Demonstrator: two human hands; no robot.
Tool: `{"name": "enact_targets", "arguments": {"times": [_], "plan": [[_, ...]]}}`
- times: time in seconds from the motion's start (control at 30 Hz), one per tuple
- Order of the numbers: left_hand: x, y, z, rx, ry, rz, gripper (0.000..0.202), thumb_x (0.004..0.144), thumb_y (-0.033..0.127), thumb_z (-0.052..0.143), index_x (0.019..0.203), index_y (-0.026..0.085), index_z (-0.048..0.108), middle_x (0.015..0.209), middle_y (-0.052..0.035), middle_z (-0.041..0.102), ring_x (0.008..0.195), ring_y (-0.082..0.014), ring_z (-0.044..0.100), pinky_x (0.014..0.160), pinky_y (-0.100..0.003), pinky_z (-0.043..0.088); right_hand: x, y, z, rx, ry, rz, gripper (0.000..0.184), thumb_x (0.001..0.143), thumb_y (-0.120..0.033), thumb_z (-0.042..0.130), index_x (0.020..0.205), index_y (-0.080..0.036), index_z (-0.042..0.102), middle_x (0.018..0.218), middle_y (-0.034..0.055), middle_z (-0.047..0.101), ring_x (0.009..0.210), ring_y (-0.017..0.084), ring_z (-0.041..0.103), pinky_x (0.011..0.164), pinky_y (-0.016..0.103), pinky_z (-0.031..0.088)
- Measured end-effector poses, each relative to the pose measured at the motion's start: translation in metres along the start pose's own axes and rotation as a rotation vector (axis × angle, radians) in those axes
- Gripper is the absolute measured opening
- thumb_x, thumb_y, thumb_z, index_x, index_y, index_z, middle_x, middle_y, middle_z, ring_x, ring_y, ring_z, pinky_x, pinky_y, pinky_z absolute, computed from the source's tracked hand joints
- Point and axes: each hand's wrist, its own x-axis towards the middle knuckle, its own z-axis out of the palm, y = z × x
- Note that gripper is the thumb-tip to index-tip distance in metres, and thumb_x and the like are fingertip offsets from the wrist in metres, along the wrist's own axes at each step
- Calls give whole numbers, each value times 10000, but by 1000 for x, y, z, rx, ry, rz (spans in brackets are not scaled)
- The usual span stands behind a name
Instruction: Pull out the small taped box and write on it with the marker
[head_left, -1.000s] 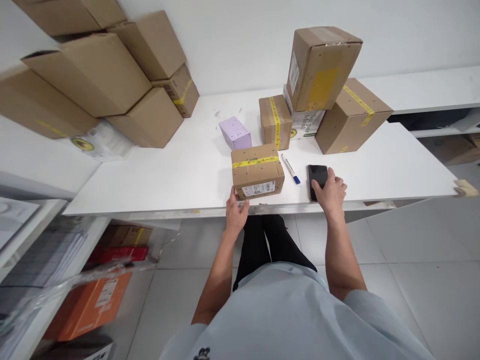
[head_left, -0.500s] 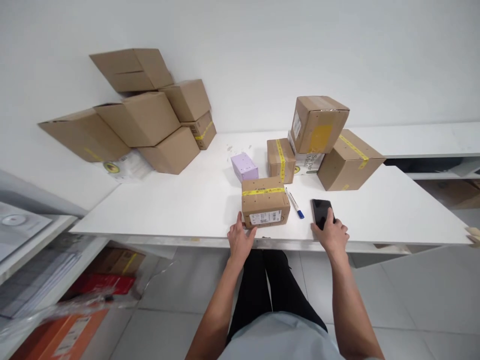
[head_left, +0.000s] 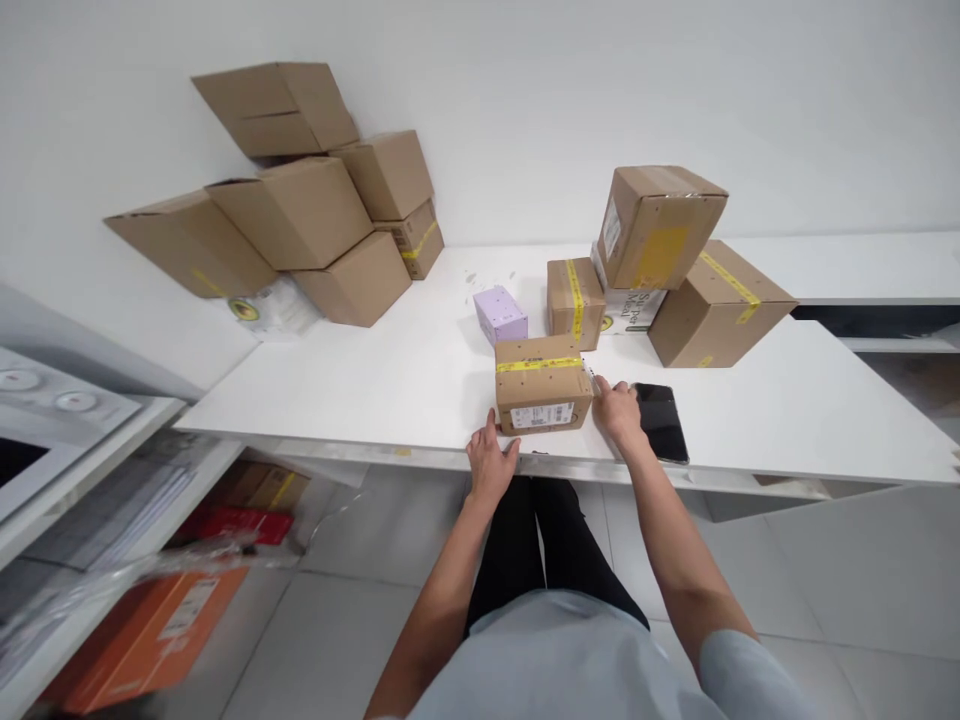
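Note:
A small brown cardboard box (head_left: 541, 388) with yellow tape across its top and a white label on its front stands near the table's front edge. My left hand (head_left: 491, 462) is at its front left corner, index finger and thumb spread along the box. To the right of the box, my right hand (head_left: 621, 412) is closed over a marker pen (head_left: 589, 372); only the pen's white end shows, the rest being under my fingers. A black phone (head_left: 661, 422) lies flat just right of that hand.
Behind the box are a lilac box (head_left: 501, 314), a small taped carton (head_left: 575, 302), a stacked carton (head_left: 664, 228) and a larger taped carton (head_left: 716, 310). Several brown boxes (head_left: 292, 215) are piled at the back left. A shelf unit (head_left: 150, 470) stands at the left.
My right hand has left the phone and moved left onto the marker pen. My left hand stays at the box's corner. The whole view has shifted slightly.

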Motion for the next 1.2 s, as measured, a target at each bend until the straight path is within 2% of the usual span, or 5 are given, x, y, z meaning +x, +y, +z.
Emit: {"name": "enact_targets", "arguments": {"times": [0.23, 0.47, 0.6, 0.87, 1.2], "plan": [[3, 12, -25, -343, 21, -77, 860, 859, 402, 626, 1572, 226, 178, 1368, -178, 552, 1161, -279, 597, 970, -473, 500, -8, 20, -2, 419, 35, 24, 534, 856, -277, 433, 1349, -134, 578, 827, 78, 600, 796, 235, 616, 843, 436, 516], [24, 45, -56, -267, 170, 212, 641, 853, 365, 659, 1442, 272, 422, 1507, -169, 275, 1337, -289, 448, 1049, -485, 473, -40, 37, -46, 1274, -9, -90, 539, 777, -391, 437, 1299, -292, 527, 919, 51, 642, 843, 216, 664, 771, 437, 556], [33, 60, -54, -115, 174, 287, 535, 855, 398, 680, 1357, 277, 539, 1539, -135, 279, 1429, -335, 338, 1130, -533, 389, -61, 20, -71, 1233, -1, -282, 490, 768, -481, 589, 1242, -366, 536, 1034, 42, 661, 909, 233, 688, 784, 459, 563], [30, 68, -36, -23, 117, 263, 444, 907, 440, 617, 1312, 258, 626, 1439, -146, 485, 1354, -345, 446, 1128, -528, 375, -53, -40, -83, 1488, 419, -242, 337, 765, -473, 729, 782, -248, 479, 520, -113, 421, 444, 76, 447, 492, 227, 431], [33, 69, -36, -29, 95, 234, 425, 935, 476, 568, 1303, 272, 631, 1424, -125, 473, 1316, -328, 457, 1064, -501, 477, -27, -74, -58, 1225, 255, -345, 280, 876, -503, 587, 1044, -280, 562, 842, -31, 618, 701, 107, 632, 661, 263, 547]]}}
